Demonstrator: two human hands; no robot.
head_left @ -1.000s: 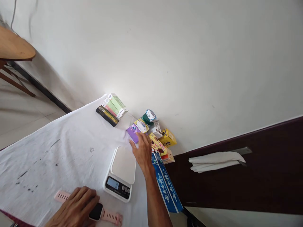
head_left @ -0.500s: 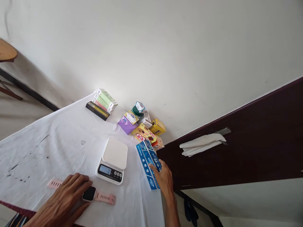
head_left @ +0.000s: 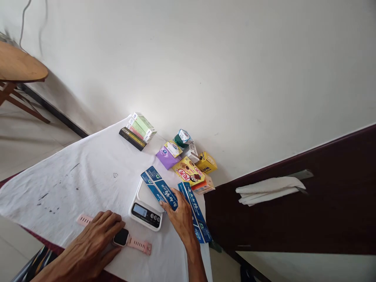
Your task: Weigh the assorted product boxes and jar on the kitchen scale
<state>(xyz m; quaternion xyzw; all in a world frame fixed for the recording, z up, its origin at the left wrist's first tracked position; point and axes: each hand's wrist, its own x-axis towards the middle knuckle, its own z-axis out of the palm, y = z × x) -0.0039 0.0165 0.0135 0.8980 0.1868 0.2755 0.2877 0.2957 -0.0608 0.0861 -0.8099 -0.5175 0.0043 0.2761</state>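
My right hand [head_left: 182, 219] grips a long blue toothpaste box [head_left: 154, 183] by its near end. The box is over the white plate of a digital kitchen scale [head_left: 146, 213]; whether it touches the plate I cannot tell. More blue toothpaste boxing [head_left: 205, 230] lies on the cloth to the right, partly behind my right wrist. My left hand [head_left: 95, 239] rests on the table with fingers stretched out across the strap of a pink smartwatch [head_left: 138, 243]. The thumb lies just below the dark watch face. The scale's display is lit.
Behind the scale stand a yellow snack box [head_left: 188, 172], a purple pack [head_left: 167, 157] and a yellow carton [head_left: 206, 162]. Green-and-white boxes [head_left: 142, 124] and a black box [head_left: 132, 139] sit at the far corner. A white cloth [head_left: 270, 190] hangs at right; a wooden stool [head_left: 22, 64] stands left.
My right hand has lifted one toothpaste box from the right side and carried it left over the scale. My left hand stays by the watch. The view has shifted slightly.
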